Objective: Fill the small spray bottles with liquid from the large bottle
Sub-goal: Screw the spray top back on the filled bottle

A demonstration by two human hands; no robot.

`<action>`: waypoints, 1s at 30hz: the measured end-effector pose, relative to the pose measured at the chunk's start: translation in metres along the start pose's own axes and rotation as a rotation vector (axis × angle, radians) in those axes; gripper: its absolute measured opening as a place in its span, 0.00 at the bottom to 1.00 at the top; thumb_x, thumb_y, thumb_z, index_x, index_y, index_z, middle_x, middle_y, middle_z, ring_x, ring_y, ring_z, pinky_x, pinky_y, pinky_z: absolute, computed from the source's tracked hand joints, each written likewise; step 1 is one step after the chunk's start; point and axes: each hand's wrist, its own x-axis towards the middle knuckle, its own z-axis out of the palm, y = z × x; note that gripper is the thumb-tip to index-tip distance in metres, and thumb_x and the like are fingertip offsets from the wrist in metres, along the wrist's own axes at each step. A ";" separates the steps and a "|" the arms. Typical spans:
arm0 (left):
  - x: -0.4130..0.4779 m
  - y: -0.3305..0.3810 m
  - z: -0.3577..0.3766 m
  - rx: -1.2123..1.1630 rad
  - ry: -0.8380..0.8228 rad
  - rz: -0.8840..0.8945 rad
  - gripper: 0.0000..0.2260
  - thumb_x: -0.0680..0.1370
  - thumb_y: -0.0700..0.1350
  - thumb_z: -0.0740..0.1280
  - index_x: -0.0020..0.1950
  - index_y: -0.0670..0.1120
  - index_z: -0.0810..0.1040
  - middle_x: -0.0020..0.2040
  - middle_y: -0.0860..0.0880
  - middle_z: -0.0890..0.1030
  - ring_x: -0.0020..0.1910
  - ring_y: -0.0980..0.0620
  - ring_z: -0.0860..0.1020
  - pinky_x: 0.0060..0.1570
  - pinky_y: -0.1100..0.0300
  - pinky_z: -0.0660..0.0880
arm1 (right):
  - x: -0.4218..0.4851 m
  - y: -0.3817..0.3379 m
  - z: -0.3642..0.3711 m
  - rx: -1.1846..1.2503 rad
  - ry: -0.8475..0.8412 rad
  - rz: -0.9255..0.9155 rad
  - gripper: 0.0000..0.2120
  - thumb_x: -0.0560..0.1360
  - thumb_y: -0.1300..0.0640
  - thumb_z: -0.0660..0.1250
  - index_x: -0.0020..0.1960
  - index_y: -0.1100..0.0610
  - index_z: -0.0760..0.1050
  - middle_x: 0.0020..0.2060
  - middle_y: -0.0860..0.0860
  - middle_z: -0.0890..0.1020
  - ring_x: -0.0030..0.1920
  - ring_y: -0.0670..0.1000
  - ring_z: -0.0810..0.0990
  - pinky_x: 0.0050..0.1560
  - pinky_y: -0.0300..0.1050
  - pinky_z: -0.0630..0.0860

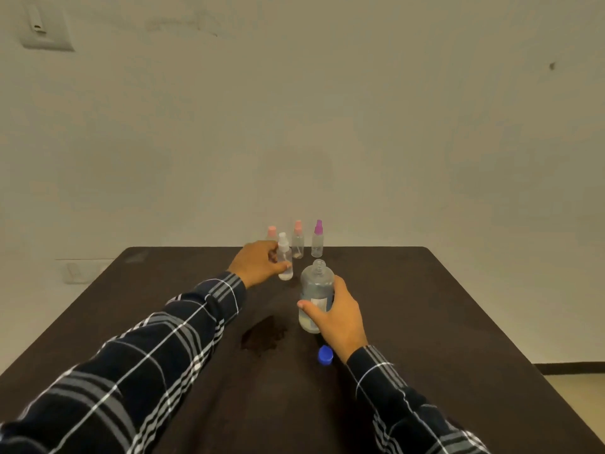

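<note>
The large clear bottle stands uncapped on the dark table, and my right hand grips its lower body. Its blue cap lies on the table just in front of my right wrist. My left hand holds a small spray bottle with a white top, upright, to the left of the large bottle. Behind stand three more small spray bottles: a pink-topped one partly hidden by my left hand, another pink-topped one and a purple-topped one.
A dark wet patch lies on the table between my forearms. The table's far edge runs close to a plain wall, right behind the row of small bottles. A strip of floor shows at the right.
</note>
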 end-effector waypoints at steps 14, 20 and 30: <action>0.116 0.039 0.069 -0.095 -0.189 0.121 0.24 0.77 0.52 0.73 0.69 0.46 0.71 0.62 0.48 0.79 0.58 0.48 0.79 0.61 0.54 0.75 | 0.006 0.013 0.006 0.048 -0.016 0.028 0.36 0.67 0.39 0.75 0.71 0.37 0.64 0.64 0.34 0.75 0.64 0.38 0.73 0.68 0.43 0.72; 0.145 0.049 0.093 -0.096 -0.189 0.182 0.23 0.76 0.52 0.74 0.67 0.48 0.72 0.62 0.47 0.79 0.56 0.47 0.79 0.61 0.52 0.77 | 0.009 0.013 0.005 -0.016 -0.039 0.008 0.37 0.69 0.43 0.76 0.73 0.40 0.62 0.66 0.36 0.74 0.66 0.40 0.72 0.70 0.44 0.71; 0.176 0.052 0.123 -0.134 -0.231 0.199 0.23 0.77 0.51 0.74 0.69 0.48 0.71 0.64 0.47 0.79 0.58 0.49 0.79 0.61 0.54 0.76 | 0.008 0.014 0.003 -0.041 -0.011 -0.024 0.34 0.64 0.42 0.77 0.61 0.24 0.61 0.59 0.24 0.72 0.63 0.26 0.68 0.60 0.24 0.65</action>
